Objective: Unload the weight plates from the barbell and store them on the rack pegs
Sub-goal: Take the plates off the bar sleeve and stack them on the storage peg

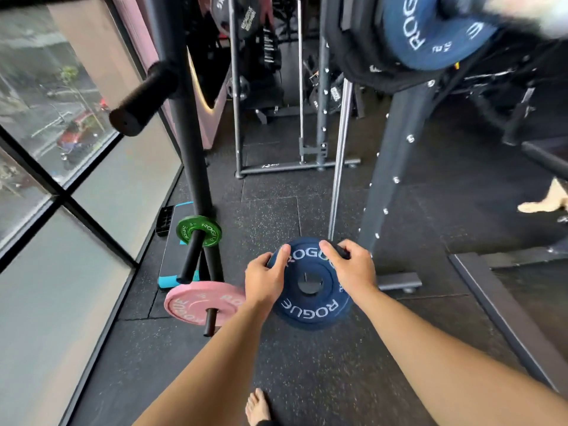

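I hold a small blue ROGUE weight plate (310, 298) in front of me above the floor. My left hand (266, 276) grips its left rim and my right hand (353, 267) grips its upper right rim. To the left stands a black storage post (190, 142). A green plate (199, 231) sits on one of its lower pegs and a pink plate (204, 302) on the peg below. An upper peg (143, 99) is bare. At the top right a larger blue plate (430, 29) hangs, blurred, with black plates beside it.
A tall window (61, 167) runs along the left. A blue-edged step platform (175, 256) lies behind the post. A grey rack upright (396, 167) and its foot (399, 279) stand just right of the plate. My bare foot (258, 407) shows below, and another person's foot (544, 201) at the right.
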